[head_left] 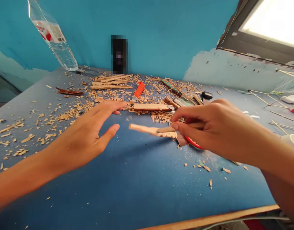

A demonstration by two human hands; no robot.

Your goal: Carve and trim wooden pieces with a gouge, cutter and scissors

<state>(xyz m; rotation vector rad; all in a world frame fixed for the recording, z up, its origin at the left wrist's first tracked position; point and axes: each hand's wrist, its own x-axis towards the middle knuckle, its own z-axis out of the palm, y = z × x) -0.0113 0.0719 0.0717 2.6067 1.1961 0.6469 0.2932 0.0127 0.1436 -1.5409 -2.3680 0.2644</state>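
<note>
My left hand is open over the table, thumb and fingers apart, with nothing in it. Its fingertips reach toward a flat wooden strip lying among shavings. Pinched between thumb and fingers of my right hand is a thin brown stick, pointing left. Right behind that stick is a pale carved wood piece with a notched edge, tilted and casting a shadow; whether my right hand grips it too, I cannot tell. A brownish scrap and a red curved edge show below my right fingers.
Wood shavings cover much of the blue table. Carved sticks, an orange-handled cutter and a patterned green strip lie toward the wall. A water bottle stands back left. Thin sticks lie at right.
</note>
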